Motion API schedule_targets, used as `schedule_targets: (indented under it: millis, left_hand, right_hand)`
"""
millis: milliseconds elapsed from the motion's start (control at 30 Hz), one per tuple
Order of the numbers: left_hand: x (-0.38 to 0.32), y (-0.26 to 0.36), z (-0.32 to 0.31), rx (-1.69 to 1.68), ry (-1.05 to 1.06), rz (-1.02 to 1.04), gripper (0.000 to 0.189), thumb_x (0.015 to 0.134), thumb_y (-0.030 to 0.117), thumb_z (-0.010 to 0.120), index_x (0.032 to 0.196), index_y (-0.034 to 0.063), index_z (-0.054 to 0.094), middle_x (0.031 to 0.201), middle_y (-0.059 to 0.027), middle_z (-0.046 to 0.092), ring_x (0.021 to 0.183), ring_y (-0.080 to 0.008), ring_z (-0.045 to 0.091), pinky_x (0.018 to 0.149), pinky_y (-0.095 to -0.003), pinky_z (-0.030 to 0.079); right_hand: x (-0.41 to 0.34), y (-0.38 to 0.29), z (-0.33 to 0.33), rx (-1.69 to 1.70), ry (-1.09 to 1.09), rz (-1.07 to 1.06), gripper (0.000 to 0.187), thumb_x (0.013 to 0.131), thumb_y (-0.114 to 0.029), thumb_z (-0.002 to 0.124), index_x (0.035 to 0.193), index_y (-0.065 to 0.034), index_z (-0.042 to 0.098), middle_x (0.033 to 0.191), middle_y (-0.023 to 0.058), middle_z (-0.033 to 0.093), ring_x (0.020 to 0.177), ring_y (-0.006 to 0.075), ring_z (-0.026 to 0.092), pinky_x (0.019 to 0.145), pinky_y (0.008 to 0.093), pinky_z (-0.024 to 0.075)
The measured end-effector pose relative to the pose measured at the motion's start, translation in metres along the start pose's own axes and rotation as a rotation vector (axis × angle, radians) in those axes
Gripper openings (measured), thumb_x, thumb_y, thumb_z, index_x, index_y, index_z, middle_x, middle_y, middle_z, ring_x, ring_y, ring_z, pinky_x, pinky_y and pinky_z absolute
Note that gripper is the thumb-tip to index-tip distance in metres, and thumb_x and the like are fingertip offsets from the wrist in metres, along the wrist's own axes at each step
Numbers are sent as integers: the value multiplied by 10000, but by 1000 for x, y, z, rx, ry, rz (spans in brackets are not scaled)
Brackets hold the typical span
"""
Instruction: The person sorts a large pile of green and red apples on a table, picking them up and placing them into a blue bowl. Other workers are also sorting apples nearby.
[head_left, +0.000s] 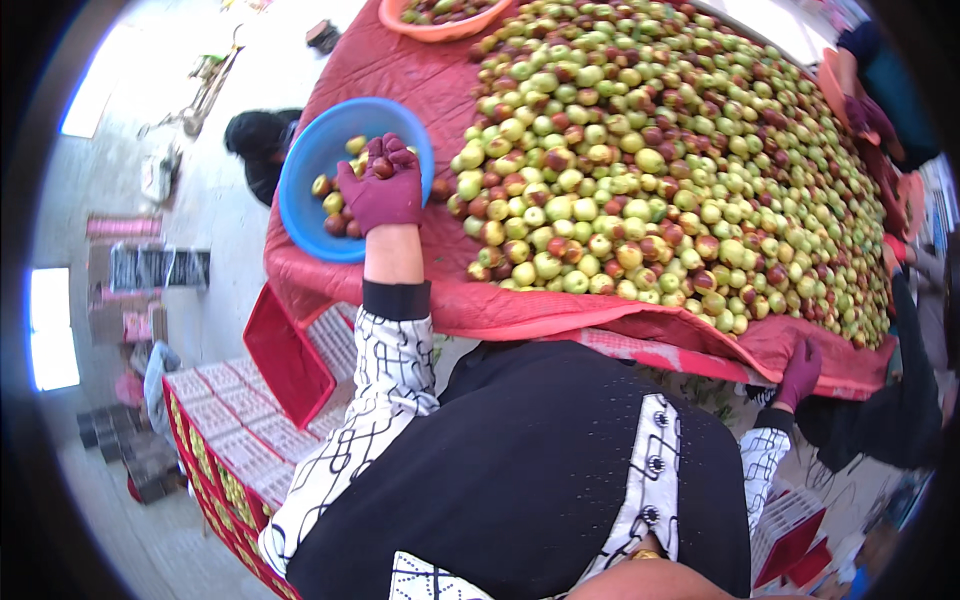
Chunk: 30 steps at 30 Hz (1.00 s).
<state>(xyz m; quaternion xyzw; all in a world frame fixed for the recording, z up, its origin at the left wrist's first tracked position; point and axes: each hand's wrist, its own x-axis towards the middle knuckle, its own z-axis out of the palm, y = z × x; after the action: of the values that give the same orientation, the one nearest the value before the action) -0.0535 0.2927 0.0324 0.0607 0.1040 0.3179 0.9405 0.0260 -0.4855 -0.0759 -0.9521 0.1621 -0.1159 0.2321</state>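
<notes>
My left hand (382, 180), in a maroon glove, is palm up over a blue plastic basin (300, 217), its fingers curled around a red-brown jujube (382, 167). More red and yellow-green jujubes (334, 202) lie in the basin around the hand. The basin stands on a red quilted cloth (405, 75) that covers the table. To the right of the basin spreads a large heap of green and red jujubes (645, 180). My right hand (801, 373), also gloved in maroon, is at the cloth's near right edge; its fingers are partly hidden, and its grip is unclear.
An orange basin (450, 28) of jujubes stands at the far left of the heap. Stacked red crates (232, 405) fill the lower left, with more (787, 532) at lower right. A person in black (262, 146) is beyond the basin; others (892, 82) work at the right.
</notes>
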Motion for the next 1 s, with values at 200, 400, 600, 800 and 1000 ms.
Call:
schedule_targets:
  millis: [200,400,600,800,1000]
  left_hand:
    - [21,-37,-3,525,-186,-184,371,1021,92,424,1336,-84,509,1317,-196,549,1227,-282,516,1084,-392,412]
    - [2,-122,28,875,-701,-268,355,1061,178,440,1360,20,548,1173,-60,640,885,-79,580,626,-170,449]
    - [8,-186,24,1668,-835,203,563,962,308,573,1382,-63,514,1085,-151,672,954,-303,631,858,-426,501]
    - [-31,-189,46,865,-292,-548,251,995,306,543,992,87,666,868,9,599,637,-79,469,598,-239,402]
    - [21,-143,19,848,-207,-378,168,977,211,517,1060,65,514,1057,-90,511,982,-198,512,861,-374,463]
  right_hand:
    - [-22,-34,0,-3,137,-59,311,857,-264,695,1051,-24,730,1059,196,718,965,356,680,883,452,527]
    - [-29,-61,-9,72,295,-120,182,778,-261,715,827,-87,739,972,134,709,933,352,642,828,466,502]
    - [-34,-77,-30,46,425,-29,145,745,-262,702,735,-119,716,777,96,665,812,352,635,847,497,478]
    - [-27,-56,-10,48,341,-171,204,776,-301,680,757,-111,751,877,107,724,859,331,670,832,481,505]
    - [-24,-40,-3,2,227,-75,187,841,-233,701,932,-79,755,979,157,723,946,350,666,870,456,517]
